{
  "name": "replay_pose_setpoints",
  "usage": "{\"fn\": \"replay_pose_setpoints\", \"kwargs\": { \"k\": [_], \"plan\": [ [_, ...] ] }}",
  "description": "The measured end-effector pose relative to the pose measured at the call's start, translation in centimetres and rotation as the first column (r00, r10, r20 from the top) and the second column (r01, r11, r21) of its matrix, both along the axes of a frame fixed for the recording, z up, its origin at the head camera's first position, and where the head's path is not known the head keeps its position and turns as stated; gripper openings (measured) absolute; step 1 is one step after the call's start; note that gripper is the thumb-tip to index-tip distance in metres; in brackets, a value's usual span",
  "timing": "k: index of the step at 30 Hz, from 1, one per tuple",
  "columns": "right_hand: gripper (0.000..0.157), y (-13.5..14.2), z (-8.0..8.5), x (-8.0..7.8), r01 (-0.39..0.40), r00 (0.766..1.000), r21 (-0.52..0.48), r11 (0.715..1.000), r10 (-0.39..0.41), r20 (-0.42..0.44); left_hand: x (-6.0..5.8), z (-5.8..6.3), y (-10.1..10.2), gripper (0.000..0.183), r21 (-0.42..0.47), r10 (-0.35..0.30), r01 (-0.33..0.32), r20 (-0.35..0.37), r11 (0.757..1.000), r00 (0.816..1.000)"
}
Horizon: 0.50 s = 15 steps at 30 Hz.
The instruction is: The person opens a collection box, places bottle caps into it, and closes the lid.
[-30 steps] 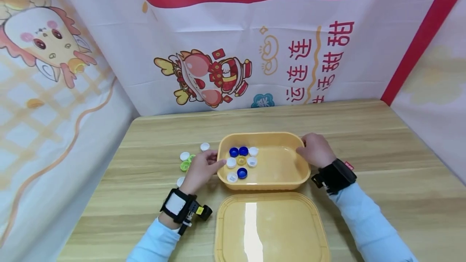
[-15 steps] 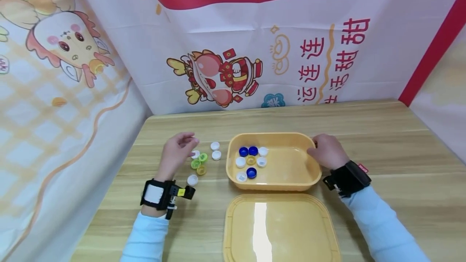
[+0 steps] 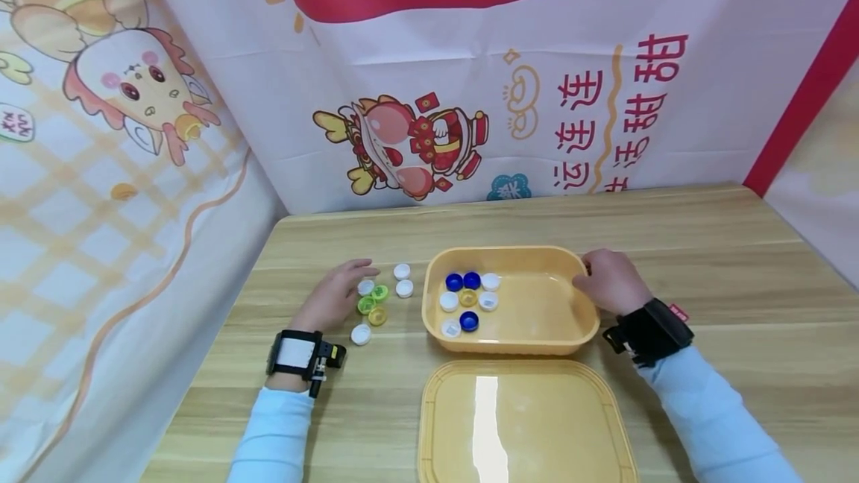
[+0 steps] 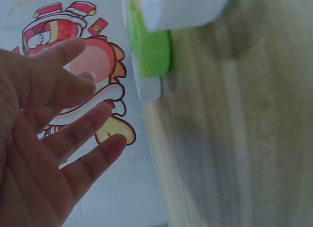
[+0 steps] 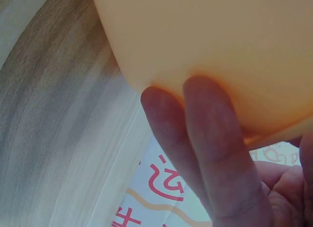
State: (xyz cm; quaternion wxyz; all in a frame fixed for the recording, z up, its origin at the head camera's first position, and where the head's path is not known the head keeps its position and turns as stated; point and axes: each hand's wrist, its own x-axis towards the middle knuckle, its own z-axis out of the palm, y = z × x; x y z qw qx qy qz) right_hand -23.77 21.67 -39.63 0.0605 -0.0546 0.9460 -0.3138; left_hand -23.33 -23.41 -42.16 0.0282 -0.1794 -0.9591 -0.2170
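My left hand (image 3: 333, 297) hovers beside a loose cluster of bottle caps at the left, its fingers spread and holding nothing in the left wrist view. Nearest its fingertips are a white cap (image 3: 365, 287) and a green cap (image 3: 366, 305). A second green cap (image 3: 380, 292) and a yellow cap (image 3: 378, 315) lie against them. My right hand (image 3: 612, 282) grips the right end of a yellow plastic box (image 3: 543, 308); two fingers (image 5: 215, 124) press its outer wall in the right wrist view. Inside the box's left half sit several blue, white and yellow caps (image 3: 469, 320).
In front of the box lies a flat yellow lid (image 3: 537, 423). Two white caps (image 3: 404, 288) sit between the cluster and the box, and another white cap (image 3: 361, 334) lies nearer the front. Printed cloth (image 3: 268, 110) rises behind and beside the wooden table (image 3: 725, 274).
My left hand has left the box's left end, swung left, and come down beside the loose caps. The right hand keeps its grip on the box. The head view has turned slightly left.
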Motion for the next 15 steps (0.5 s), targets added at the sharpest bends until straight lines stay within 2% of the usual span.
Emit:
{"fn": "replay_pose_setpoints", "kwargs": {
  "k": [3, 6, 15],
  "plan": [
    [0.015, 0.0, -0.04, 0.01, 0.002, 1.0, -0.009, 1.0, -0.002, 0.005, -0.05, -0.53, 0.02, 0.043, -0.066, -0.016, 0.015, -0.025, 0.998, 1.0],
    [0.015, 0.02, -0.1, -0.01, 0.0, 1.0, -0.01, 1.0, 0.0, -0.001, 0.01, -0.77, -0.02, 0.047, -0.083, -0.024, 0.022, -0.03, 0.996, 0.999],
    [0.016, -0.02, -0.17, 0.01, -0.002, 1.0, -0.009, 1.0, 0.002, -0.002, 0.04, -0.7, 0.11, 0.049, -0.108, -0.035, 0.037, 0.019, 0.994, 0.999]
  ]
}}
